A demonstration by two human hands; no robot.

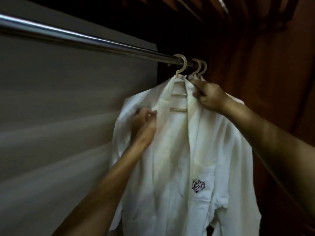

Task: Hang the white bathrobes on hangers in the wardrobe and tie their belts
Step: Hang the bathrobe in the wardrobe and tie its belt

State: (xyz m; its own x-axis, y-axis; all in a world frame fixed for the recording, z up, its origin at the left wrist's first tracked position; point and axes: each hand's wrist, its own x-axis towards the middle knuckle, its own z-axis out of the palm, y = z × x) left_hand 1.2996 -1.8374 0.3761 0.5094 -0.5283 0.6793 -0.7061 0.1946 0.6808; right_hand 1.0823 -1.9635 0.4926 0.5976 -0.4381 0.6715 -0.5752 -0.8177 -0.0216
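The white bathrobe [179, 159] hangs on a pale hanger [179, 109] whose hook sits over the metal rail [68, 36]. Its long axis runs straight down, with the front open and the hanger's bars showing between the lapels. The left hand [144, 121] is at the left lapel, just below the shoulder, with its fingers [150, 114] curled and pinching the cloth; it is blurred, so I cannot read the grip more closely. The right hand [209, 97] is higher, at the collar beside the hanger's neck, its fingers [196, 93] closed round the collar's edge. So the collar opening lies between my two hands, and the rest of the robe falls away below them. I judge that the robe is being squared on the hanger, and that the belt, which I cannot pick out here, has to be found further down, towards the waist. The left hand is the lower one and so the nearer. A dark emblem [198, 185] marks the chest pocket. Two more hanger hooks [200, 67] hang just behind on the rail, close to the dark wooden wardrobe wall [255, 65].
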